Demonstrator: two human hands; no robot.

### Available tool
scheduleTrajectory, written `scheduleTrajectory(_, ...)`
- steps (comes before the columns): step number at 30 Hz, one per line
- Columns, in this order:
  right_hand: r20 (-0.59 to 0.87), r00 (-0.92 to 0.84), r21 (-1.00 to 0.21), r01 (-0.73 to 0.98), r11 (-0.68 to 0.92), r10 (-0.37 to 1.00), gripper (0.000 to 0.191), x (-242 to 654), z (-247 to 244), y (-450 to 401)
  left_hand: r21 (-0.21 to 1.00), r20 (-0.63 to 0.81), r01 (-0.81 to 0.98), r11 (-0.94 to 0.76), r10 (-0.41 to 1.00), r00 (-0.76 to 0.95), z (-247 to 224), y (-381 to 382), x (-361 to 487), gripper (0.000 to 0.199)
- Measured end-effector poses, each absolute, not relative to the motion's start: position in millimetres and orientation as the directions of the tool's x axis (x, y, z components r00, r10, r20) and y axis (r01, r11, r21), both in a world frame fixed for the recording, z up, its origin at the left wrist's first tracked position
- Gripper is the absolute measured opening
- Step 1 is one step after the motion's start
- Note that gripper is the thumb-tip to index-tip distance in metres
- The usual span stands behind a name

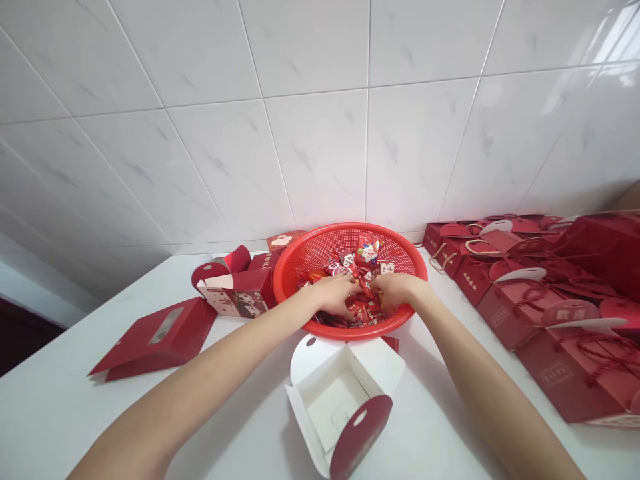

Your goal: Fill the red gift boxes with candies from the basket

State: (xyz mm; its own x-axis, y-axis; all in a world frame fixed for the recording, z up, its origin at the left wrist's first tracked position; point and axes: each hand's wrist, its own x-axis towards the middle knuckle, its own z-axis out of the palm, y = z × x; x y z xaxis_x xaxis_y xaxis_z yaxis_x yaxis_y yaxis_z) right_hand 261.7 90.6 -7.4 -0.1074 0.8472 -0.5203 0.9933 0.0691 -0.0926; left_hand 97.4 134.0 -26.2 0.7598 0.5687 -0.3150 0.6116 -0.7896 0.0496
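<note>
A red plastic basket with perforated walls holds many small wrapped candies, mostly in red wrappers. Both hands are inside it. My left hand lies over the candies left of the middle, fingers apart and thumb towards me. On the right side, my right hand reaches down among the candies with its fingers apart, their tips partly hidden. Directly in front of the basket stands an unfolded gift box, white inside with a dark red outer flap; no candy shows in it.
Several closed dark red gift boxes with cord handles line the right side. On the left are a folded red carton and an open patterned box. A white tiled wall rises behind the white table.
</note>
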Motion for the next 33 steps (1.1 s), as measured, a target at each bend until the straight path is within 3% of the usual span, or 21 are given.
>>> scheduleTrajectory(6,-0.499,-0.165,-0.058,0.986,0.157,0.851,0.039,261,-8,91,0.021,-0.286,0.593,-0.805,0.564,0.775,-28,137,102,0.040)
scheduleTrajectory(10,-0.459,-0.218,-0.107,0.976,0.190,0.861,0.033,261,-10,91,0.139,-0.175,0.560,-0.817,0.536,0.826,-34,148,99,0.035)
scheduleTrajectory(16,-0.347,-0.266,-0.288,0.943,0.168,0.899,0.020,264,-15,95,0.233,-0.027,0.615,-0.753,0.628,0.778,-36,155,92,0.031)
scheduleTrajectory(23,-0.140,-0.156,-0.614,0.789,0.038,0.978,0.011,273,-23,102,0.508,0.162,0.570,-0.646,0.721,0.673,-30,155,91,0.032)
scheduleTrajectory(27,-0.080,-0.145,-0.787,0.616,0.026,0.986,0.004,275,-20,98,0.607,0.261,0.509,-0.610,0.759,0.597,-27,155,94,0.027)
scheduleTrajectory(30,-0.029,-0.174,-0.900,0.432,0.050,0.984,0.012,275,-17,95,0.648,0.314,0.445,-0.618,0.749,0.583,-26,155,95,0.023)
scheduleTrajectory(33,0.035,-0.080,-0.963,0.265,0.055,0.996,0.016,276,-17,94,0.646,0.321,0.427,-0.632,0.733,0.600,-26,154,96,0.019)
